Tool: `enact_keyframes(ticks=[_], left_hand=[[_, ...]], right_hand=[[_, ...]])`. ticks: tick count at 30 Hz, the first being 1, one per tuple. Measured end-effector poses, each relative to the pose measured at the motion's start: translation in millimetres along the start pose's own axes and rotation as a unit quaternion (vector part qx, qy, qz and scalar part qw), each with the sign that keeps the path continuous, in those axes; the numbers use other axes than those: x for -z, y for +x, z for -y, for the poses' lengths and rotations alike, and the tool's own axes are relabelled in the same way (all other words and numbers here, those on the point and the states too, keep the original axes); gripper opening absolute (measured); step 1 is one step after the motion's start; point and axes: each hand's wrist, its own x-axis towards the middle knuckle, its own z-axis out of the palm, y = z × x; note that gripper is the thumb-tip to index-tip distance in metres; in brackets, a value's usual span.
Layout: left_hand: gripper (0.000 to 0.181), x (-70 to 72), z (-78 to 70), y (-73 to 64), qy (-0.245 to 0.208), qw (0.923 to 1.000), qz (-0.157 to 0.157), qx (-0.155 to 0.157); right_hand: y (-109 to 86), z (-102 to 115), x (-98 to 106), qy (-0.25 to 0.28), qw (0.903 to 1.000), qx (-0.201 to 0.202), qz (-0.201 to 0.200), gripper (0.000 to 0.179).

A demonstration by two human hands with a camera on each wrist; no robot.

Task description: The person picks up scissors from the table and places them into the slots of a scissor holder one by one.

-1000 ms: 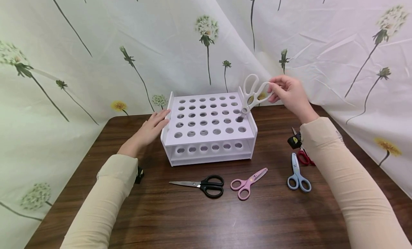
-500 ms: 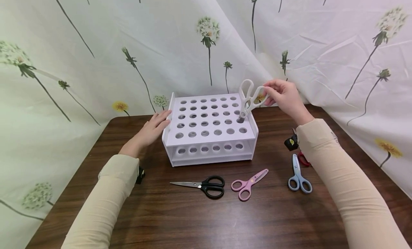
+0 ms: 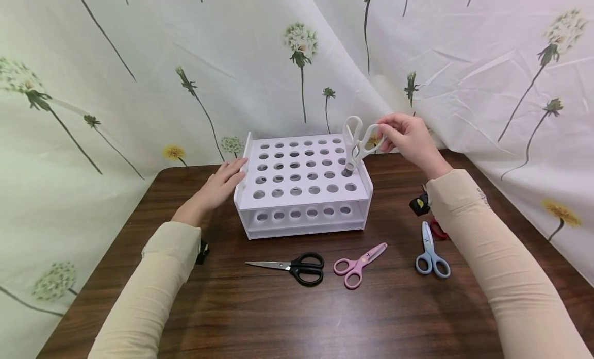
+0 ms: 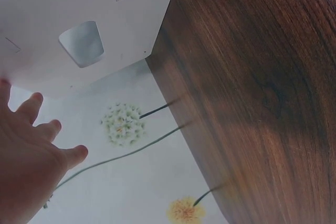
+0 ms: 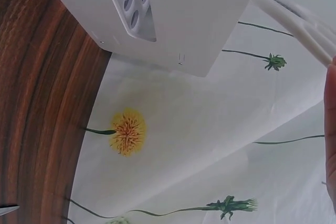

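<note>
White-handled scissors (image 3: 356, 145) stand handles up at the right side of a white rack (image 3: 303, 196) with rows of round holes. Their blades go down into a hole in the rack's right column, so the tips are hidden. My right hand (image 3: 408, 140) pinches the right finger loop of these scissors between thumb and fingers. In the right wrist view only a strip of that hand (image 5: 331, 135) shows, beside the white handle (image 5: 302, 27). My left hand (image 3: 215, 189) rests its fingertips on the rack's left side wall, fingers extended; the left wrist view shows the fingers spread near the wall (image 4: 39, 66).
On the dark wooden table (image 3: 278, 323) before the rack lie black-handled scissors (image 3: 303, 268) and pink scissors (image 3: 357, 266). Blue scissors (image 3: 430, 256) lie at the right, next to red-handled scissors (image 3: 438, 229) partly under my right sleeve. A flower-print cloth (image 3: 209, 54) hangs behind.
The white scissors have moved slightly down and left, deeper into the rack's hole, with my right hand following. My left hand has stayed at the rack's left wall.
</note>
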Motion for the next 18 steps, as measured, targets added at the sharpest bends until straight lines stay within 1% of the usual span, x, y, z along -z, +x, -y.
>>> enact_keyframes(ticks=[4,9,13,18], left_hand=[[0.057,0.6,-0.7,-0.4,0.003,1.0000,0.002,0.005],[0.057,1.2,-1.5,-0.1,0.004,1.0000,0.002,0.008],[0.057,0.8,-1.2,-0.2,0.003,0.9999,0.006,0.014],[0.057,0.9,-0.4,-0.6,0.005,0.9999,0.005,0.011]], right_hand=[[1.7,-7,-1,-0.009,0.9999,0.009,0.005,0.018],[1.3,-9,-3,-0.008,0.9998,0.008,0.014,0.017],[1.4,-10,-5,-0.013,0.9997,-0.003,0.018,0.018],[3.6,-10,-10,-0.016,0.9993,-0.021,0.027,0.020]])
